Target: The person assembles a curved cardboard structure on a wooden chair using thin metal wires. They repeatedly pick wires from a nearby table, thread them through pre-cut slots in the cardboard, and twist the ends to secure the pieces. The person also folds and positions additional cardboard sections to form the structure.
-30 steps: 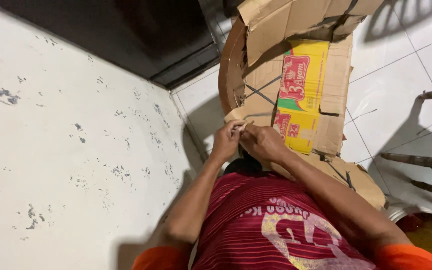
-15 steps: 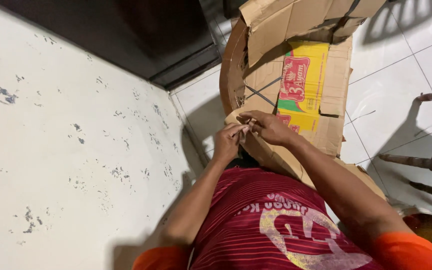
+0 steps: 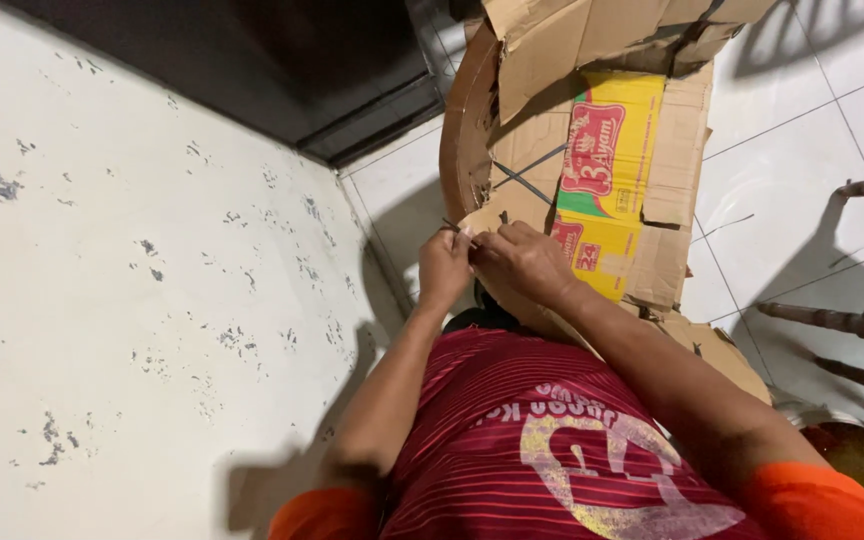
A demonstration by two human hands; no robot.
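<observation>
The floor (image 3: pixel 832 130) is white tile, and a white wall (image 3: pixel 132 300) with chipped spots rises beside it. A big flattened cardboard box (image 3: pixel 592 150), brown with a yellow and red printed side, lies open on the floor; nothing can be seen inside it. Both hands meet at the box's near edge. The left hand (image 3: pixel 444 270) and right hand (image 3: pixel 524 262) touch, pinching a small thin thing too tiny to tell. Dark wooden legs (image 3: pixel 832 320) stand right of the box.
</observation>
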